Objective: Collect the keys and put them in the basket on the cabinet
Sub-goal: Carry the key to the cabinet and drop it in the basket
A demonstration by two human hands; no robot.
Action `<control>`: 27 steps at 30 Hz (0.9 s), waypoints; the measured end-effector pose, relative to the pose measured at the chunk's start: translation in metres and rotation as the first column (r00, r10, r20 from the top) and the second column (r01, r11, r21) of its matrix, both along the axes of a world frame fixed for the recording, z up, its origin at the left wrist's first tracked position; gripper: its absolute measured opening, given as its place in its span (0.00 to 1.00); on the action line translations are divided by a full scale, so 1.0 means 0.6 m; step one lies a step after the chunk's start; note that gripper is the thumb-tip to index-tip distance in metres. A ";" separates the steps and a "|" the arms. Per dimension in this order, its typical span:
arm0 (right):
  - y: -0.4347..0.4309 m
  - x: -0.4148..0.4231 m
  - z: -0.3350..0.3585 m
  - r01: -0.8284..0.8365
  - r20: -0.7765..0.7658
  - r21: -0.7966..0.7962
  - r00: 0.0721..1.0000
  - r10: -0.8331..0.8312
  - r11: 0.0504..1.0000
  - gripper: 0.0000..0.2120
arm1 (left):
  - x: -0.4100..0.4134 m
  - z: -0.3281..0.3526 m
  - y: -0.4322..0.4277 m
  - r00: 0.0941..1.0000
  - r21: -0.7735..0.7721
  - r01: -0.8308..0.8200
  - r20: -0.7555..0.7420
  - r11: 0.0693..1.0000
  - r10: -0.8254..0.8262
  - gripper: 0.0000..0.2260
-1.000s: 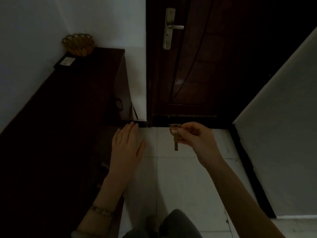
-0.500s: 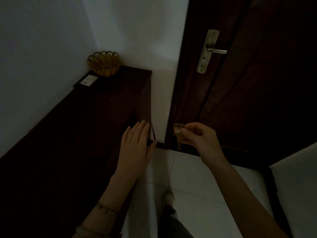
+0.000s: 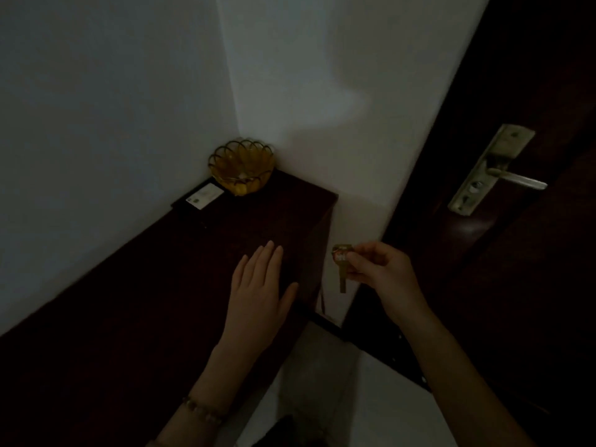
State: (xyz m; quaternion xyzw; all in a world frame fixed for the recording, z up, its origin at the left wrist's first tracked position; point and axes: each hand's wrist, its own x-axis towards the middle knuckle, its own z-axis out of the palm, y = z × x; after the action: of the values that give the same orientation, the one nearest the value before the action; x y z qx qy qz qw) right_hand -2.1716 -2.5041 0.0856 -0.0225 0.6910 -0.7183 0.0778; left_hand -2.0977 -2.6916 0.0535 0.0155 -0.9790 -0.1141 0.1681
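My right hand [image 3: 380, 269] pinches a brass key [image 3: 342, 269] by its head, blade hanging down, just right of the cabinet's end. A golden wire basket [image 3: 241, 167] with scalloped rim stands in the far corner of the dark wooden cabinet [image 3: 135, 301], against the white wall; something small and pale lies inside it. My left hand [image 3: 261, 285] rests flat, fingers together, on the cabinet top near its right edge, well short of the basket.
A dark flat box with a white card [image 3: 204, 196] lies beside the basket on the cabinet. A dark wooden door with a metal lever handle [image 3: 496, 171] stands at right. Pale floor tiles [image 3: 338, 398] show below, between cabinet and door.
The view has swung up and left, bringing the basket and cabinet top closer. My left hand has moved onto the cabinet top; my right hand still holds the key.
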 end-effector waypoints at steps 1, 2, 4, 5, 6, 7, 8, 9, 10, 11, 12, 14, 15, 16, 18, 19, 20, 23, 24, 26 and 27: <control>-0.009 -0.022 -0.001 -0.030 -0.001 -0.002 1.000 0.030 1.000 0.06 | -0.016 0.001 -0.007 1.000 -0.004 -0.026 0.009 1.000 0.026 0.27; -0.020 -0.045 -0.002 -0.060 -0.004 -0.005 0.998 0.060 0.998 0.06 | -0.032 0.001 -0.015 0.999 -0.005 -0.049 0.010 0.999 0.049 0.27; -0.044 -0.088 -0.004 -0.112 -0.016 -0.004 0.994 0.111 0.994 0.06 | -0.067 0.001 -0.033 0.996 -0.019 -0.087 -0.006 0.996 0.087 0.27; -0.057 -0.109 -0.005 -0.132 -0.022 -0.005 0.991 0.132 0.991 0.06 | -0.085 0.001 -0.043 0.994 -0.025 -0.107 -0.012 0.994 0.106 0.27; -0.070 -0.129 -0.005 -0.148 -0.027 -0.011 0.989 0.148 0.989 0.06 | -0.101 0.001 -0.054 0.992 -0.029 -0.124 -0.016 0.992 0.124 0.27; -0.083 -0.151 -0.005 -0.165 -0.030 -0.021 0.986 0.164 0.986 0.07 | -0.118 0.001 -0.065 0.990 -0.034 -0.141 -0.020 0.989 0.141 0.27; -0.098 -0.172 -0.005 -0.181 -0.029 -0.029 0.983 0.181 0.983 0.07 | -0.135 0.002 -0.075 0.987 -0.039 -0.158 -0.023 0.987 0.157 0.27; -0.113 -0.193 -0.004 -0.199 -0.027 -0.034 0.980 0.198 0.979 0.08 | -0.151 0.003 -0.086 0.985 -0.041 -0.173 -0.023 0.984 0.172 0.27; -0.128 -0.215 -0.002 -0.215 -0.024 -0.038 0.976 0.214 0.976 0.08 | -0.167 0.003 -0.097 0.982 -0.039 -0.188 -0.022 0.981 0.187 0.27; -0.143 -0.235 0.000 -0.232 -0.023 -0.043 0.973 0.231 0.972 0.09 | -0.182 0.004 -0.106 0.979 -0.034 -0.203 -0.021 0.979 0.202 0.27; -0.158 -0.256 0.003 -0.250 -0.024 -0.047 0.968 0.249 0.967 0.09 | -0.197 0.005 -0.116 0.976 -0.032 -0.216 -0.020 0.976 0.216 0.27; -0.188 -0.294 0.010 -0.280 -0.030 -0.045 0.960 0.279 0.959 0.10 | -0.225 0.006 -0.137 0.971 -0.037 -0.238 -0.020 0.970 0.238 0.27; -0.202 -0.312 0.013 -0.289 -0.033 -0.045 0.957 0.287 0.956 0.11 | -0.238 0.006 -0.147 0.969 -0.041 -0.248 -0.024 0.968 0.247 0.27; -0.216 -0.330 0.016 -0.299 -0.037 -0.045 0.954 0.297 0.953 0.11 | -0.250 0.006 -0.157 0.967 -0.045 -0.256 -0.027 0.966 0.255 0.27; -0.243 -0.363 0.018 -0.333 -0.044 -0.041 0.943 0.331 0.942 0.12 | -0.272 0.003 -0.175 0.964 -0.051 -0.266 -0.026 0.963 0.265 0.27; -0.256 -0.379 0.019 -0.352 -0.044 -0.037 0.936 0.350 0.935 0.12 | -0.281 0.001 -0.184 0.962 -0.051 -0.271 -0.025 0.961 0.270 0.27; -0.270 -0.394 0.020 -0.370 -0.042 -0.032 0.929 0.368 0.929 0.12 | -0.289 -0.002 -0.193 0.960 -0.048 -0.280 -0.024 0.959 0.279 0.27; -0.315 -0.444 0.020 -0.393 -0.034 0.008 0.919 0.393 0.920 0.10 | -0.310 -0.013 -0.216 0.949 -0.026 -0.315 0.013 0.949 0.316 0.27; -0.332 -0.462 0.018 -0.399 -0.033 0.035 0.916 0.400 0.916 0.09 | -0.316 -0.018 -0.222 0.944 -0.019 -0.328 0.030 0.945 0.328 0.27; -0.367 -0.497 0.008 -0.422 -0.023 0.103 0.904 0.427 0.901 0.08 | -0.326 -0.027 -0.233 0.936 -0.017 -0.347 0.050 0.938 0.348 0.28; -0.385 -0.512 0.001 -0.440 -0.015 0.152 0.894 0.447 0.885 0.09 | -0.331 -0.032 -0.237 0.934 -0.021 -0.353 0.054 0.935 0.354 0.28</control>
State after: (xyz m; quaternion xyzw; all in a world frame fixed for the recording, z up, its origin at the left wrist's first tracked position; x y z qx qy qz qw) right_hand -2.4786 -2.7349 0.0863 -0.1918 0.7195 -0.6288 0.2240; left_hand -2.2961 -2.8341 0.0346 0.1934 -0.9653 -0.0761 0.1582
